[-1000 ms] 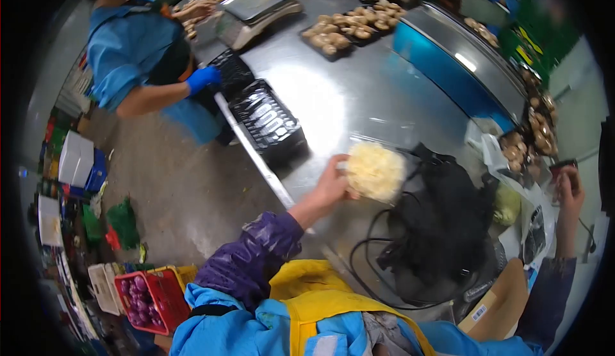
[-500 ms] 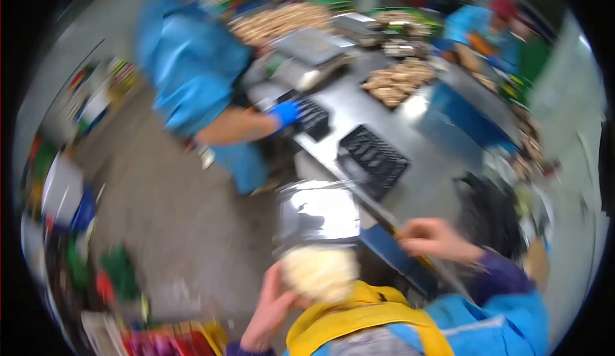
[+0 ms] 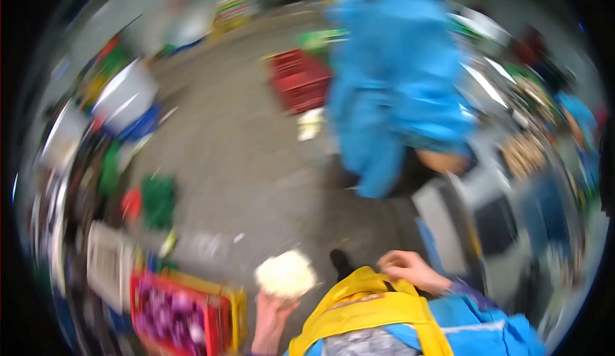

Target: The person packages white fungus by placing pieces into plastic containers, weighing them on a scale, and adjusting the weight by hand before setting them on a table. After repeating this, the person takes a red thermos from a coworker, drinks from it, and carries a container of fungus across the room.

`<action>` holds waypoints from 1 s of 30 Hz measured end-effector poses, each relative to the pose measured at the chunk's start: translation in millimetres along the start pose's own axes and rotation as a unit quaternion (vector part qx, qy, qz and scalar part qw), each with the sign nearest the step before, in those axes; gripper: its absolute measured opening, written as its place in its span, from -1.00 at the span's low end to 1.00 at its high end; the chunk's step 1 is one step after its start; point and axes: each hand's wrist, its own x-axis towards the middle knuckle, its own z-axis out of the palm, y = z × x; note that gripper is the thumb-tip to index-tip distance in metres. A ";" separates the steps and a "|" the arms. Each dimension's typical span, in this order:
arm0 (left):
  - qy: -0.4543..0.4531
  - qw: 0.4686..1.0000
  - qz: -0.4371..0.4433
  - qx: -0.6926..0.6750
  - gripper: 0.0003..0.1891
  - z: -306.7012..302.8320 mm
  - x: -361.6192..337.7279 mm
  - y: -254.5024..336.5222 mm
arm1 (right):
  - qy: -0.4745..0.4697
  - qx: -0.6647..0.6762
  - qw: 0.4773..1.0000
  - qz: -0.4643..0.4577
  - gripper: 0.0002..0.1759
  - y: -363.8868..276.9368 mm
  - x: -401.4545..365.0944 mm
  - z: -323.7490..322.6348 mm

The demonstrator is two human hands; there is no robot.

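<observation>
A pale, creamy-white head of cauliflower (image 3: 286,274) rests in my left hand (image 3: 275,311), which reaches up from the bottom of the view. The fingers are wrapped beneath it, partly hidden by the head. My right hand (image 3: 410,271) is just in front of my yellow apron (image 3: 359,311), to the right of the cauliflower and apart from it. Its fingers are curled in and pressed together; whether something small is between them is blurred. A dark shoe (image 3: 341,263) shows on the floor between the two hands.
At lower left is a red crate (image 3: 221,321) of purple vegetables beside a whitish crate (image 3: 96,266). A person in blue (image 3: 397,87) stands ahead, near a red crate (image 3: 298,83). The metal table (image 3: 442,221) is at right. White tubs (image 3: 125,96) stand at far left.
The view has swung left, away from the table toward the floor and crates. My right hand has come from the table edge to my apron. The cauliflower stays in my left hand.
</observation>
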 end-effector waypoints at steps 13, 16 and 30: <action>0.217 0.948 0.108 -0.207 -0.38 -30.8 62.6 106.6 | -0.191 -0.036 0.981 -0.008 -0.82 -151.5 289.3 62.4; 0.241 0.933 0.129 -0.236 -0.35 -63.2 82.1 132.6 | -0.273 -0.063 0.960 -0.023 -0.81 -177.6 346.2 112.6; 0.308 0.887 0.195 -0.282 -0.35 -241.2 226.1 335.3 | -0.295 -0.162 0.942 -0.009 -0.77 -352.2 548.8 281.7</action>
